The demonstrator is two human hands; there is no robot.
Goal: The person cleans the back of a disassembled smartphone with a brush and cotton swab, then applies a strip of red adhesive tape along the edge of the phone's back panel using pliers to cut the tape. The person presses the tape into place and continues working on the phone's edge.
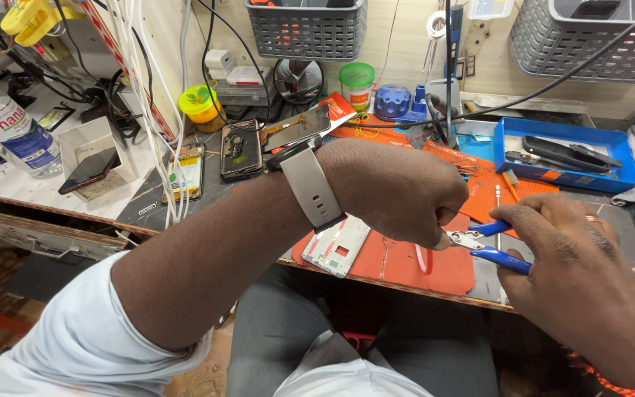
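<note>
The right hand (575,242) has its grip closed around the blue handles of small cutting pliers (490,245), whose jaws point toward the left hand (395,191). The left grip is a closed fist touching the plier tip; what it pinches is hidden. Just below lies an orange mat (406,265) on the counter (148,209).

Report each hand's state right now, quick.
Left hand: closed in a fist at the jaws of the blue-handled cutters; what it pinches cannot be told.
Right hand: closed on the cutters' handles.
</note>
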